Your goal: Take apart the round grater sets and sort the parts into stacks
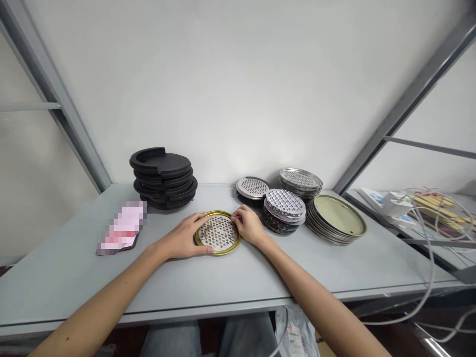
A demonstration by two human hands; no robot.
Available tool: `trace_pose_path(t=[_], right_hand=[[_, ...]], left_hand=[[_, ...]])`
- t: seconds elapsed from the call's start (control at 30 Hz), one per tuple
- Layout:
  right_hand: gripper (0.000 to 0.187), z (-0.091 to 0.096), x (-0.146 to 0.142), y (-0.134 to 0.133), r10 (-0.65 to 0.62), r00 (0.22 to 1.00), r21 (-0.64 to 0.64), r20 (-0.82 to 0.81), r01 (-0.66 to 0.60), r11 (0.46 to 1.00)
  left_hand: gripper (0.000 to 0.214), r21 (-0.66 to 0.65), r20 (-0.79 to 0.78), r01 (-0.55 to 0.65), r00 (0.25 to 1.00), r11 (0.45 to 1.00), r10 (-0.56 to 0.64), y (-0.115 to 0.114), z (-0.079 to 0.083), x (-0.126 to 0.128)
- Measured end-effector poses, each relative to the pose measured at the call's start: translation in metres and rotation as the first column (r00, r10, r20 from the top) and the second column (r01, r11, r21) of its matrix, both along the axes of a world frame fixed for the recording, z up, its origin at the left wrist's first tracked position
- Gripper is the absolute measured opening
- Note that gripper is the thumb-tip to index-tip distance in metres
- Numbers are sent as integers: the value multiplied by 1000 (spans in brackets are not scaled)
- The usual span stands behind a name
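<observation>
The round perforated disc (218, 232) lies flat, facing up.

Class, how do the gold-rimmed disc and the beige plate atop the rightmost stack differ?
The gold-rimmed disc is densely perforated; the beige plate is mostly plain. The left hand touches the gold-rimmed disc; no hand touches the beige plate. Both are round and rimmed.

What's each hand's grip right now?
Left hand: holding the gold-rimmed disc, spread around its left edge.
Right hand: closed in a pinch at the disc's right edge; can't tell what's inside the pinch.
</observation>
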State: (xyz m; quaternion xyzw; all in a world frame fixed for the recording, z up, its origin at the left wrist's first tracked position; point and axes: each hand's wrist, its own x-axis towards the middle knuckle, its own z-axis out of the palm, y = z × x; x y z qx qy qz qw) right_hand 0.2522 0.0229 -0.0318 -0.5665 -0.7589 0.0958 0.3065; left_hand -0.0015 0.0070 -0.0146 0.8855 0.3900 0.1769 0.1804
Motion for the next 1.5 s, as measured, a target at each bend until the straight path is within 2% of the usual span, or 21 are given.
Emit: trace_pose_path(t=[0.13,0.33,0.7,1.03,1.5], right_hand=[[11,2,0,0,-2,1000,-3,29,2,1000],[10,-2,3,2,79,997,11,-24,-79,997],[10,7,-2,0,1,993,-19,120,1,1000],[14,8,-5,1,-40,981,-18,188,44,999],[14,3,-6,0,-93,988,3,122,94,996]], left_hand=[[96,-1,3,10,1000,1000,-10,-3,6,2],[95,-9,-1,9,1000,1000,-9,-4,7,3],[106,12,-29,-9,1000,1000,9,-4,7,4],[97,8,-82,17,997,1000,-17,-4,9,4],[92,25,-72,9,997,1000,-8,-3,7,4]])
